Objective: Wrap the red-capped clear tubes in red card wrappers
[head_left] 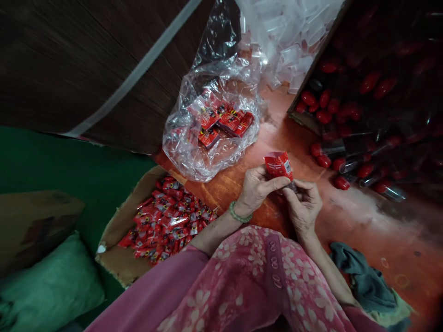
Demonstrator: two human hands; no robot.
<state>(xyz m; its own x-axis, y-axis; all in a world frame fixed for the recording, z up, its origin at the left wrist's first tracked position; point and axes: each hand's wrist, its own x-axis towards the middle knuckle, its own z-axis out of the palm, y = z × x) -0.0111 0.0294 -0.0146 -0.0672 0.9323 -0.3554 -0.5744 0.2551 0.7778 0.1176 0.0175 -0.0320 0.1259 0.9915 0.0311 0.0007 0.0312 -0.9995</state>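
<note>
Orange surface (221, 196); hands (256, 191) (302, 207) hold sachet (278, 166) tilting forward.

Dim light, shadowed corners, warped wide-angle edges

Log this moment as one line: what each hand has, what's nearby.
left hand: holds red sachet | right hand: pinches its lower end | nearby: cardboard box of sachets, plastic bag of sachets

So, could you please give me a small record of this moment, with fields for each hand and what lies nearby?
Left hand: holds a red packet, thumb on it
Right hand: fingers at the packet's lower end
Left wrist: green bead bracelet
Nearby: cardboard box of red packets; clear plastic bag; red-capped clear tubes
</note>
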